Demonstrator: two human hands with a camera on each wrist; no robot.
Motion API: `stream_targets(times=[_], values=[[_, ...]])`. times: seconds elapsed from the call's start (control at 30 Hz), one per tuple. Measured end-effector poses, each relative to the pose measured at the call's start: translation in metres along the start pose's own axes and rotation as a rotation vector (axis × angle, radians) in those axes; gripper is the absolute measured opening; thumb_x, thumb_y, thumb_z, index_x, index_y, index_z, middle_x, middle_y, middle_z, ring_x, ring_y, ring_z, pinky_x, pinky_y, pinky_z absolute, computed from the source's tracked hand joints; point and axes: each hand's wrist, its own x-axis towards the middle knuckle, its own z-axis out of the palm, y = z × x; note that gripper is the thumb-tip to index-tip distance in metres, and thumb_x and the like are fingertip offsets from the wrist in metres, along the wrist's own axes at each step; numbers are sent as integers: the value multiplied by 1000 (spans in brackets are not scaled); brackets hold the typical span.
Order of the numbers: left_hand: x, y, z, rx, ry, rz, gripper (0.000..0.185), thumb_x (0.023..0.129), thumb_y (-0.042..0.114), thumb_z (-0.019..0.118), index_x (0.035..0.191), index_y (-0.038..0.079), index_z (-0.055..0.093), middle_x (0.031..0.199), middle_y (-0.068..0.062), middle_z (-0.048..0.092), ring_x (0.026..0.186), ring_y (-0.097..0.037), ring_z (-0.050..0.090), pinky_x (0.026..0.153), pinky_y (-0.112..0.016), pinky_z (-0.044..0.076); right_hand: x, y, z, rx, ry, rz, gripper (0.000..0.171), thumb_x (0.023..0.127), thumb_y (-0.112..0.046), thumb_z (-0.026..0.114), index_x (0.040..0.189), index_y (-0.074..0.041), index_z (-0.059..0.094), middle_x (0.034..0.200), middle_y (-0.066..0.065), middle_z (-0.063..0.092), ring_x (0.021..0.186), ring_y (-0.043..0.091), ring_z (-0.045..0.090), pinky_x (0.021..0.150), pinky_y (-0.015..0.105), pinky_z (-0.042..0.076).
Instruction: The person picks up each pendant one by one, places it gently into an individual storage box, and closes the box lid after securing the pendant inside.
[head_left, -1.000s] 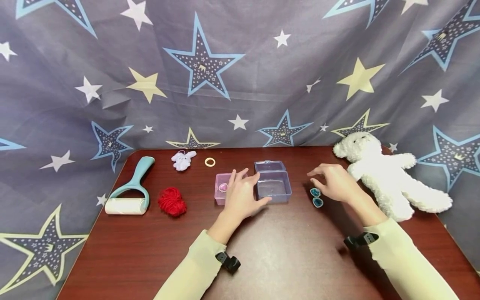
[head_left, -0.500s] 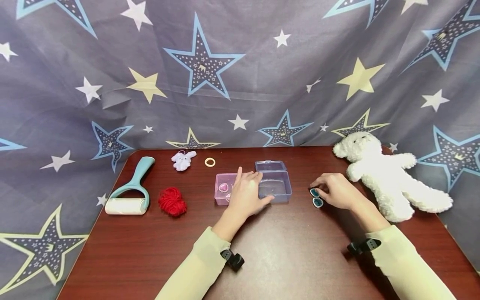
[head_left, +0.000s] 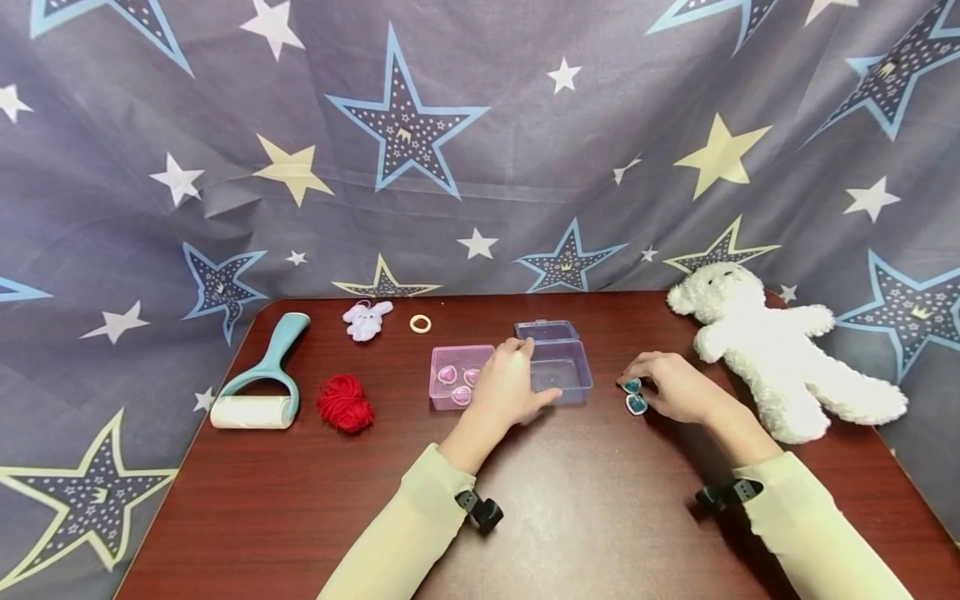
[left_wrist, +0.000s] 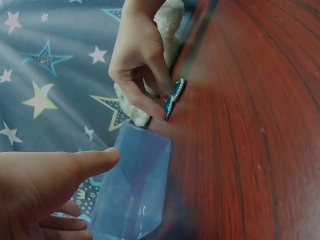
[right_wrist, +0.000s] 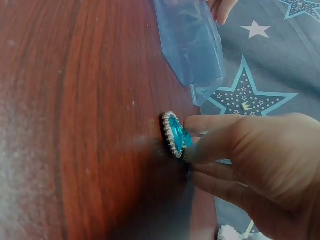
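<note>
With our left hand (head_left: 510,387) lying relaxed on the blue box (head_left: 558,371), our right hand (head_left: 675,387) fingers pinch a teal gem (right_wrist: 175,134) on the tabletop (head_left: 585,500), so we should lift gently.

Both arms reach forward in pale sleeves, each with a dark clip at the wrist. The left hand (head_left: 512,385) lies palm down, fingers straight, thumb stretched out sideways. The right hand (head_left: 672,388) is curled, its fingertips (right_wrist: 196,150) pinching together at the worktop (head_left: 585,500).
</note>
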Motion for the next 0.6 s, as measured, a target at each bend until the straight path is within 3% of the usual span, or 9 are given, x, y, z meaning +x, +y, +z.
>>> stream_targets(times=[0.37, 0.6], values=[[4, 1, 5, -177, -24, -101, 100, 77, 50, 94, 149, -7, 54, 144, -25, 63, 126, -43, 68, 107, -46, 57, 1, 0, -2, -35, -31, 39, 31, 76, 8, 85, 104, -3, 81, 99, 6, 78, 94, 25, 75, 85, 46, 61], [3, 1, 5, -154, -18, -62, 96, 75, 49, 95, 142, -9, 60, 125, -24, 70, 114, -39, 72, 102, -46, 59, 2, 0, -3, -22, -28, 46, 30, 76, 7, 86, 103, -4, 81, 94, 4, 77, 89, 23, 74, 80, 41, 59]])
